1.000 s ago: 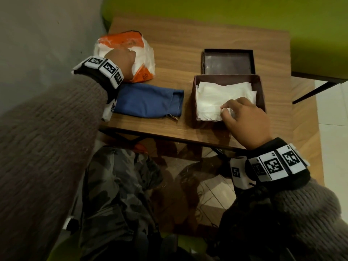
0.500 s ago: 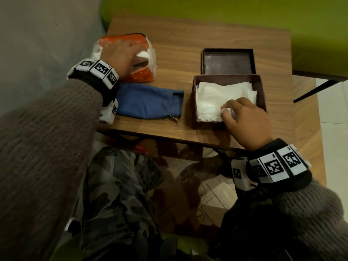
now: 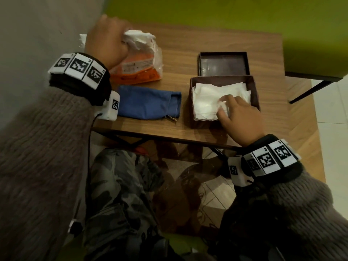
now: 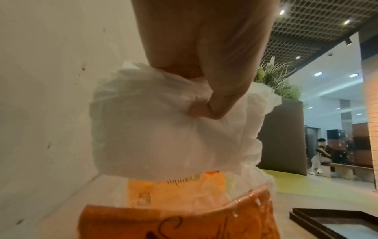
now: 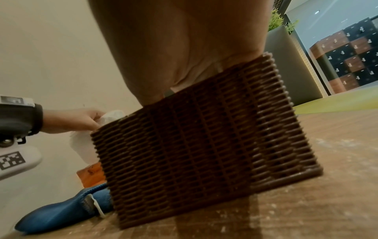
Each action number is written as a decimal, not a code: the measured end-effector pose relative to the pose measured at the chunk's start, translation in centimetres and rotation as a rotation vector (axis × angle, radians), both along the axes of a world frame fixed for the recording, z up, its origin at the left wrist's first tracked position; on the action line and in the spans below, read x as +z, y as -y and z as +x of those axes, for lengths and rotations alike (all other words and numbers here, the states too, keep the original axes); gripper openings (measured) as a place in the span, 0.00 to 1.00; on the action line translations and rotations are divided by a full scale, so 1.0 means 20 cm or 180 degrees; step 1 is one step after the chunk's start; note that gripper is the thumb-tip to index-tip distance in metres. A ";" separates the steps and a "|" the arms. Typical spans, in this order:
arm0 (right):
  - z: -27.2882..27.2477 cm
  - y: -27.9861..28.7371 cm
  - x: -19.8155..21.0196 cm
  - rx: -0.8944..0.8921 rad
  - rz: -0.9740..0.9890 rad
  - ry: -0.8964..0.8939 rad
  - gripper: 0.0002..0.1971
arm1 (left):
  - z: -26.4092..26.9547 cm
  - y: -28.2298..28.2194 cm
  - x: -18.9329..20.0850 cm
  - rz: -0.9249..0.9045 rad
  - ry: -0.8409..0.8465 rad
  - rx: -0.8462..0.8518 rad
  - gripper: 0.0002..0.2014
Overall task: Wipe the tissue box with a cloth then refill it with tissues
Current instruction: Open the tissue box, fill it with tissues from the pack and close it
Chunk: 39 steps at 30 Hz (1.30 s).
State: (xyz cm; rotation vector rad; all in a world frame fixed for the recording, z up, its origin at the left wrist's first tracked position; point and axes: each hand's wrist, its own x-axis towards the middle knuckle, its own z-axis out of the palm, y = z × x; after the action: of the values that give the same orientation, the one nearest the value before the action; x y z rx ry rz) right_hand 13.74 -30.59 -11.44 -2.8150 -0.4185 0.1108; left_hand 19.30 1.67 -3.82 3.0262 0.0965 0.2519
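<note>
Refill under way, we judge: our left hand (image 3: pixel 105 41) pinches a bunched wad of tissues (image 4: pixel 163 122) at the mouth of the orange pack (image 3: pixel 139 69), far left on the desk (image 3: pixel 216 40), likely to draw the wad free. Our right hand (image 3: pixel 240 117) has curled fingers over the near wall of the tissue box (image 3: pixel 253 87), fingertips on the tissues inside (image 3: pixel 211 97), probably steadying it and flattening the stack. Box sits at the desk's near right, upright, mouth up, long axis roughly left to right. Its lid (image 3: pixel 224 64) lies just behind, inner face up (parked clear of the opening). Blue cloth (image 3: pixel 148 104) lies flat between pack and box, so we take wiping as finished
</note>
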 end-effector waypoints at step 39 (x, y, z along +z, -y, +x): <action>-0.51 -0.03 0.23 -0.0624 0.3626 -0.1623 0.20 | -0.93 0.85 -0.11 -0.5769 -0.0566 0.0485 0.09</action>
State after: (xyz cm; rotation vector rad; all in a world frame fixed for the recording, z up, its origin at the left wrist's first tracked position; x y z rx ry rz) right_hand 3.54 -30.05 -6.84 -1.6081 -0.0301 0.3895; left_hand 0.63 -15.40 -6.11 1.2233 0.3300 -0.1020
